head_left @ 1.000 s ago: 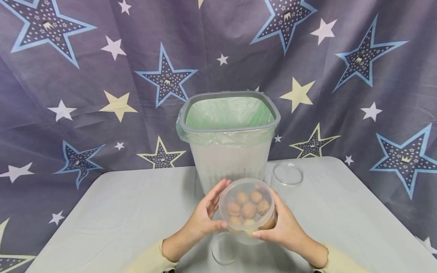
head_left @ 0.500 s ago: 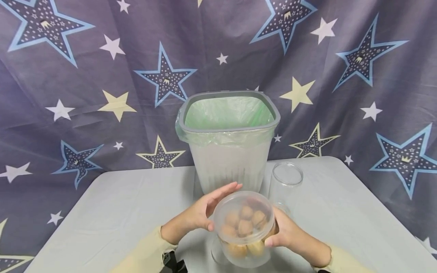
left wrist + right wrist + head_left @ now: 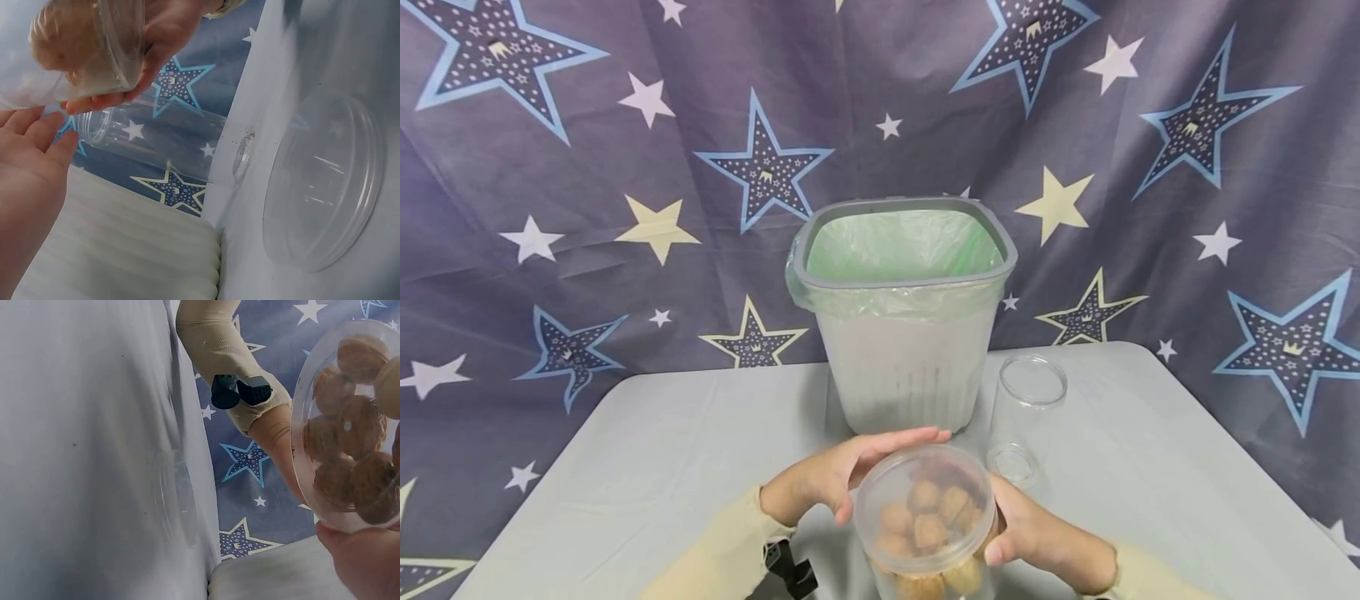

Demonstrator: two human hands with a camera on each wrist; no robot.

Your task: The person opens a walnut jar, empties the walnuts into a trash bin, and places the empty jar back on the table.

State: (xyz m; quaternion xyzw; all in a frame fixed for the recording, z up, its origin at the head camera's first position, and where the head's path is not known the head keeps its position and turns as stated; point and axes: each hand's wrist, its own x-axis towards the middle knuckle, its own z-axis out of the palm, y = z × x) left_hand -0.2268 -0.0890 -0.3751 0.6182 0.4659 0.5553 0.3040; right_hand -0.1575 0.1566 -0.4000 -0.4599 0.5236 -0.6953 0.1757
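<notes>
One clear plastic jar of walnuts (image 3: 927,521), sitting low at 6 o'clock over the near edge of the tabletop (image 3: 647,450). I can make out maybe six or seven walnuts through the lid, hard to count exactly. The right hand (image 3: 1037,533) wraps the jar from 3 o'clock, fingers curled round its side. The left hand (image 3: 835,475) is at 10 o'clock of the jar, fingers straight and together, reaching over the lid's far rim; can't tell if they touch. One empty clear jar (image 3: 1028,408) stands at 1 o'clock, one loose clear lid (image 3: 322,187) lies flat under the hands. One white bin (image 3: 902,333) with green liner at 12 o'clock, right behind the hands.
</notes>
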